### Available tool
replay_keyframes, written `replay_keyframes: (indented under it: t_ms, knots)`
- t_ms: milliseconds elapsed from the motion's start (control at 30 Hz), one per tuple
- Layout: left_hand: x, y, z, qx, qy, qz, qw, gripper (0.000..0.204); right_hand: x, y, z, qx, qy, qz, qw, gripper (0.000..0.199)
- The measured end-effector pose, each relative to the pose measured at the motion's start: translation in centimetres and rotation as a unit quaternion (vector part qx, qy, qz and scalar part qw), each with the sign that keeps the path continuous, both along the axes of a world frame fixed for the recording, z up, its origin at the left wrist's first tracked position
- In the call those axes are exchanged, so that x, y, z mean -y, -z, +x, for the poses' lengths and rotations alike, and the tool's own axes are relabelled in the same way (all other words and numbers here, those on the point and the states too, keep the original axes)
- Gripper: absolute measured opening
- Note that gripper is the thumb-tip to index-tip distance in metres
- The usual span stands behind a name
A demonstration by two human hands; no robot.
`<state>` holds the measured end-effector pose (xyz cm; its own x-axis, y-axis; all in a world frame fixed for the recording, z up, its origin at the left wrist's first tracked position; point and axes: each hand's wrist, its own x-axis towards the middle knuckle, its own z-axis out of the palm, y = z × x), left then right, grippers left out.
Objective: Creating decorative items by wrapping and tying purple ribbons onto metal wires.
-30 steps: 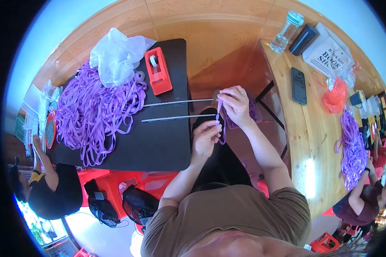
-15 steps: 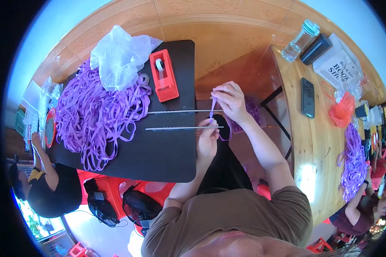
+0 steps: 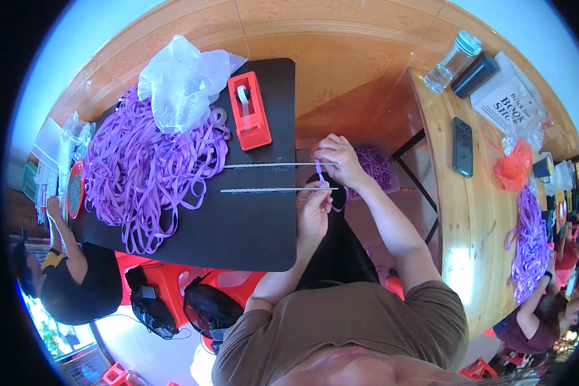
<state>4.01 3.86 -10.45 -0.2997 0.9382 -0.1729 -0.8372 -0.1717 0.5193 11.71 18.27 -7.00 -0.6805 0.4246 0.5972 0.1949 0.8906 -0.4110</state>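
Observation:
Two thin metal rods, a far rod [image 3: 257, 166] and a near rod [image 3: 264, 190], lie parallel on a black table [image 3: 238, 231] and stick out past its right edge. A purple ribbon [image 3: 321, 175] runs between my hands across the gap at the rods' free ends. My left hand [image 3: 313, 211] pinches it at the near rod. At the far rod's tip, my right hand [image 3: 342, 161] has its fingers closed on the ribbon's other part. How the ribbon passes round each rod is too small to tell.
Left on the black table are a heap of purple ribbons [image 3: 148, 167], a clear plastic bag [image 3: 185, 83] and a red tape dispenser [image 3: 249, 112]. To the right, a wooden table [image 3: 460, 219] bears a phone [image 3: 462, 147] and bottle [image 3: 453, 61]. Other people sit at both sides.
My right hand has come down and slightly left, to the far rod. The ribbon it pulled up above that rod now lies lower. My left hand stays by the near rod.

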Motion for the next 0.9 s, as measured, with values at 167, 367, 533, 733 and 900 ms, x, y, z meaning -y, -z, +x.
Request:
replay_keyframes:
  t_ms: [167, 367, 533, 733, 900]
  knots:
    - [1.7, -1.0, 0.8, -0.034, 0.024, -0.058, 0.997, 0.010, 2.2, 1.3, 0.9, -0.032, -0.022, -0.075, 0.996, 0.012]
    - [7.3, -1.3, 2.2, -0.121, 0.076, -0.158, 0.977, 0.009, 6.5, 2.1, 2.2, -0.100, -0.028, -0.163, 0.981, 0.005]
    - [10.9, -1.4, 1.2, -0.191, 0.100, -0.143, 0.966, 0.009, 10.9, 2.0, 4.3, -0.074, -0.011, -0.210, 0.975, 0.006]
    - [13.2, -2.3, -0.1, -0.193, 0.150, -0.156, 0.957, 0.015, 17.1, 2.3, 5.8, -0.136, -0.029, -0.382, 0.914, 0.005]
    - [14.4, -3.7, -0.4, -0.214, 0.152, -0.142, 0.954, 0.013, 21.2, 3.2, 6.8, -0.151, -0.073, -0.521, 0.837, 0.011]
